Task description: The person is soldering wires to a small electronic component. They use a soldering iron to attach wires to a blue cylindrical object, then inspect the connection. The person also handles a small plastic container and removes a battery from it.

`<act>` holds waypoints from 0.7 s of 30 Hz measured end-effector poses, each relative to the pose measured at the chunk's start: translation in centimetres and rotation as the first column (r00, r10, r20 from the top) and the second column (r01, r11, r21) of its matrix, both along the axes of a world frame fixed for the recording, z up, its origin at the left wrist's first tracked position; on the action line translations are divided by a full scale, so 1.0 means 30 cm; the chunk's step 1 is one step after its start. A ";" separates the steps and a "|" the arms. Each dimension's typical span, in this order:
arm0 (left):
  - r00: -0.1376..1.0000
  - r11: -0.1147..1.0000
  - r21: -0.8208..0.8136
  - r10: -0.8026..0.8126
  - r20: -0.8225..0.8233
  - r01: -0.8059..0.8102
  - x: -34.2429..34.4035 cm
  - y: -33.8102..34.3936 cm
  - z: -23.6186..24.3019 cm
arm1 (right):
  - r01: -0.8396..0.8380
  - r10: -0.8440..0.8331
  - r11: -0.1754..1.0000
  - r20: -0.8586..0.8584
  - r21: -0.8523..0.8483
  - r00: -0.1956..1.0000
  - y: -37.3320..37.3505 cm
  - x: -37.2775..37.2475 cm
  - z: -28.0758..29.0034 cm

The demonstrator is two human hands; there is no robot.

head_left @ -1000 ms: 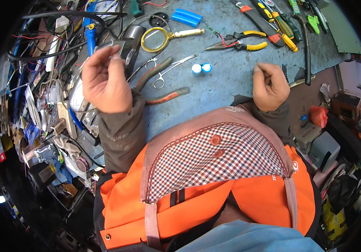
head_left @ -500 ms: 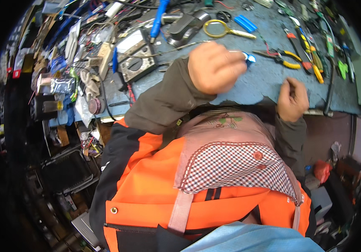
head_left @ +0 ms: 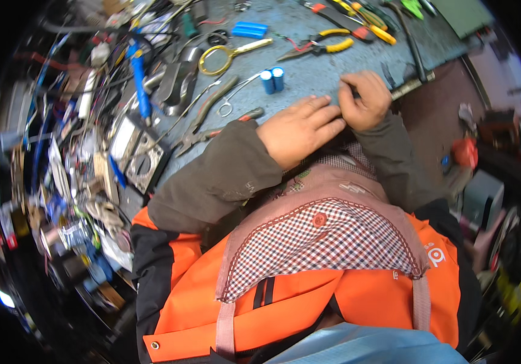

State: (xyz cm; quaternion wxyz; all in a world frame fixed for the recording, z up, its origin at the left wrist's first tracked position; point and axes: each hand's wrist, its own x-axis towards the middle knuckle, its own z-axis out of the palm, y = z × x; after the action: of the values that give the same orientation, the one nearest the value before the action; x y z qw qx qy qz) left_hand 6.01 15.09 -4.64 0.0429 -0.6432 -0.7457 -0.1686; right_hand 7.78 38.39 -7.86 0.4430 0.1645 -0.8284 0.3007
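Note:
My left hand [head_left: 302,131] lies palm down with its fingers stretched out, near the bench's front edge. Its fingertips reach up to my right hand [head_left: 366,100], whose fingers are curled in; whatever they may hold is hidden. Just beyond the left hand, two short blue cylindrical cells [head_left: 272,80] stand upright side by side. Silver forceps [head_left: 230,102] with a finger loop lie left of the cells. Nearer my left sleeve are pliers [head_left: 215,131] with dark red handles, partly covered by the sleeve.
A magnifying glass [head_left: 217,60], a blue battery pack [head_left: 249,30] and yellow-handled long-nose pliers [head_left: 318,46] lie farther back on the blue bench [head_left: 309,76]. More hand tools [head_left: 357,24] lie at the far right. A multimeter [head_left: 142,161] and heaped clutter fill the left.
The view has swung, so the bench items appear farther left and higher. My left hand has come down and opened beside the right hand, leaving the two blue cells standing in plain sight.

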 end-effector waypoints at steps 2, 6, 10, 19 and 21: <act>0.996 1.000 0.024 -0.007 0.093 0.005 -0.004 -0.007 -0.009 | 0.025 -0.025 1.000 -0.018 0.011 1.000 -0.001 -0.004 -0.001; 0.992 1.000 -0.008 -0.026 0.126 0.027 -0.017 -0.004 -0.004 | 0.066 -0.066 0.998 -0.022 0.008 0.998 0.006 -0.011 -0.017; 0.990 0.999 0.013 -0.036 0.136 0.035 -0.039 0.010 -0.024 | -0.062 0.210 0.941 0.429 -0.332 0.879 0.059 0.056 0.023; 0.985 0.998 -0.056 0.012 0.170 -0.002 -0.028 -0.006 0.003 | 0.432 -0.880 0.238 0.381 0.870 -0.282 0.388 1.512 0.453; 0.984 0.998 -0.060 0.015 0.179 -0.004 -0.022 -0.007 0.005 | 0.190 -0.668 0.078 0.192 0.979 -0.719 0.359 1.838 0.480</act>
State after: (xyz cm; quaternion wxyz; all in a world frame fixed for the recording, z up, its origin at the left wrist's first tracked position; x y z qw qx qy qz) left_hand 5.36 14.89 -4.48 -0.0425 -0.6228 -0.7543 -0.2034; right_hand 62.94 49.17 6.53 -0.2321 -0.6048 -0.7249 -0.2342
